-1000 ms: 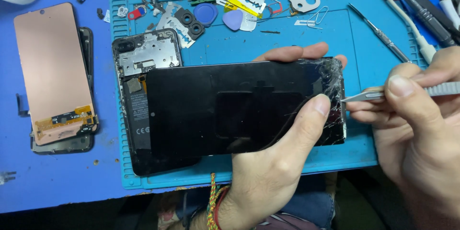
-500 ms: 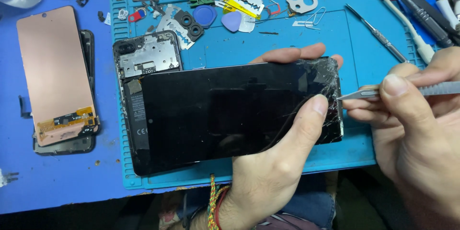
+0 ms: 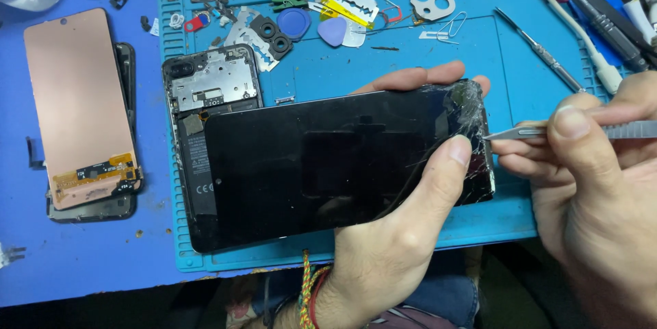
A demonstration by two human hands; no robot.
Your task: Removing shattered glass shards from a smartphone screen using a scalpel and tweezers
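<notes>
The left hand (image 3: 397,233) grips a black phone screen (image 3: 328,165) from below, thumb pressed on the glass near its cracked right end and fingertips curling over the far edge. The screen is held lengthwise, lifted above a blue work mat (image 3: 540,96) on the desk (image 3: 89,260). Cracks spread across the glass just beyond the thumb.

The right hand (image 3: 595,192) is closed around a thin metal blade tool (image 3: 547,131), pinched between thumb and fingers, its pointed tip touching the cracked right edge of the screen, just beside the left thumb.

Behind the screen, past the left hand's fingers, lies an opened phone body (image 3: 205,96) with its metal shielding exposed, partly covered by the screen. Well to the left of both hands, a copper-coloured display panel (image 3: 79,103) lies face down on another dark phone frame.

Beyond the hands, along the far side of the mat, sit blue picks (image 3: 333,30), a razor blade (image 3: 352,4), small camera rings (image 3: 272,34) and paper clips (image 3: 445,28). A slim screwdriver (image 3: 537,48) lies above the right hand, with a white cable (image 3: 582,41) and dark-handled tools (image 3: 602,17) further right. A coloured thread band (image 3: 309,288) circles the left wrist.
</notes>
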